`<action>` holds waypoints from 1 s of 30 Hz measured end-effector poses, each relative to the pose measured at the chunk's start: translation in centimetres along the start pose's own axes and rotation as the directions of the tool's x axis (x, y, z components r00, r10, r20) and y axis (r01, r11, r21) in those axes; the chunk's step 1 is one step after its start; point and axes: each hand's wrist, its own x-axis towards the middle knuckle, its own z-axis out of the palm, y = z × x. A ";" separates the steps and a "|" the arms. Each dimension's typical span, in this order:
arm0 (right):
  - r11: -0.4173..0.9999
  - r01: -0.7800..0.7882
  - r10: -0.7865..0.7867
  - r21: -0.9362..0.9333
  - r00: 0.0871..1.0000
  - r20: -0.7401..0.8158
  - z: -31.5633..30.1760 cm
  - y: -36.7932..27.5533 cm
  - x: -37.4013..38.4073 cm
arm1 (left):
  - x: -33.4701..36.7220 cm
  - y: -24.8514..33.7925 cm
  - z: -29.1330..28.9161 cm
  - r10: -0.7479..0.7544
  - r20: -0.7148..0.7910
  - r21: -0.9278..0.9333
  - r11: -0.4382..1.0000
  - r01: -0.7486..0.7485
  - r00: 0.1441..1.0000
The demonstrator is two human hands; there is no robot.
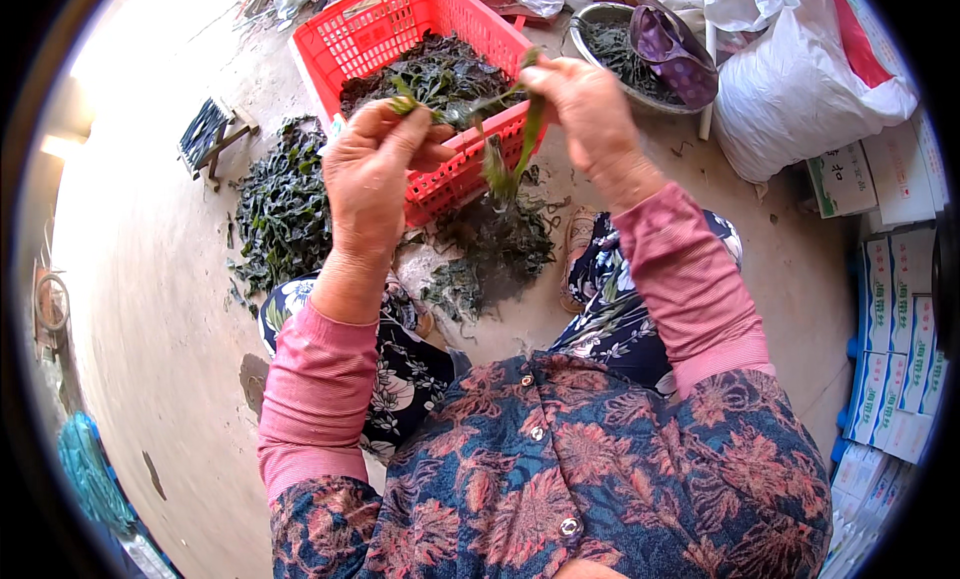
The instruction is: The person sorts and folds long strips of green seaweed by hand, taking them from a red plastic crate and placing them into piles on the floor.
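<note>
At twelve o'clock, I watch left hand point(375, 164) and right hand point(585, 109) pinching a leafy stem point(510, 149) over the red crate point(365, 34), which looks only partly filled, with leaf piles point(285, 204) left on the floor.

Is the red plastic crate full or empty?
Partly filled: the red crate holds dark green leaves that lie well below its rim.

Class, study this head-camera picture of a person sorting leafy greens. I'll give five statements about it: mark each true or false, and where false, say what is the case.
1. Both hands grip a leafy green stem. True: the left hand and right hand pinch it between them.
2. The plastic crate is blue. False: it is red.
3. The crate holds dark greens. True.
4. The metal basin sits at the person's left. False: it is on the right, beyond the crate.
5. A pile of greens lies on the floor. True.
</note>
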 end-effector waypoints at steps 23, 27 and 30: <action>0.994 -0.075 0.101 0.084 0.926 -0.363 -13.2 0.0 2.1 | 1.6 1.8 -7.5 -0.049 -0.166 -0.125 0.992 0.028 0.985; 0.985 -0.106 0.092 -0.140 0.991 -0.101 -8.7 -0.6 -0.3 | 0.4 0.7 -4.8 -0.189 0.197 0.077 0.981 0.177 0.962; 0.951 -0.142 0.171 -0.276 0.982 0.085 -8.0 -0.5 -1.2 | -0.8 1.0 -3.0 -0.179 0.408 0.026 0.983 0.184 0.895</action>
